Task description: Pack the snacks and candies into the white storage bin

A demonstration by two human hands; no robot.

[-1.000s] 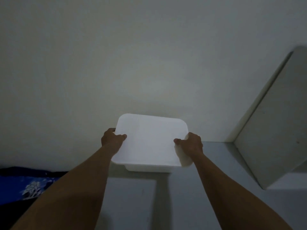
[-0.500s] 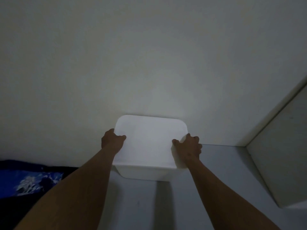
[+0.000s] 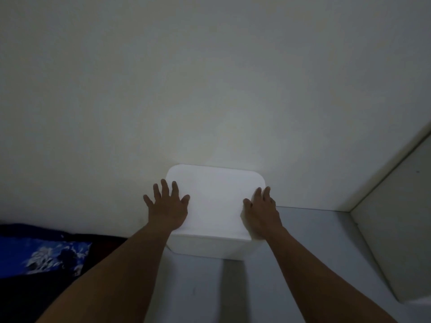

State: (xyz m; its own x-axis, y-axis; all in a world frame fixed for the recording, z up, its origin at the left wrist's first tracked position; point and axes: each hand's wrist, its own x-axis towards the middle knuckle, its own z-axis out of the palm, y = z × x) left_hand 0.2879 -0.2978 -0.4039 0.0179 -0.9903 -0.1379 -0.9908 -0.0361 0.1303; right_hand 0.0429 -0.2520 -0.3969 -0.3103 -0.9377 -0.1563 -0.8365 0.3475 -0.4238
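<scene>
The white storage bin [image 3: 215,201] stands against the wall on a grey surface, its flat white lid shut on top. My left hand [image 3: 169,209] lies spread over the lid's left edge, fingers apart, gripping nothing. My right hand [image 3: 262,212] rests flat on the lid's right edge, fingers together and stretched forward. No snacks or candies show; the bin's inside is hidden by the lid.
A plain white wall [image 3: 210,78] fills the upper view. A white panel [image 3: 396,217] leans or stands at the right. Dark blue patterned fabric [image 3: 44,255] lies at the lower left. The grey surface [image 3: 210,290] extends toward me.
Both hands have let go of the bin's sides and now lie flat on the lid. The bin sits lower, down on the grey surface by the wall.
</scene>
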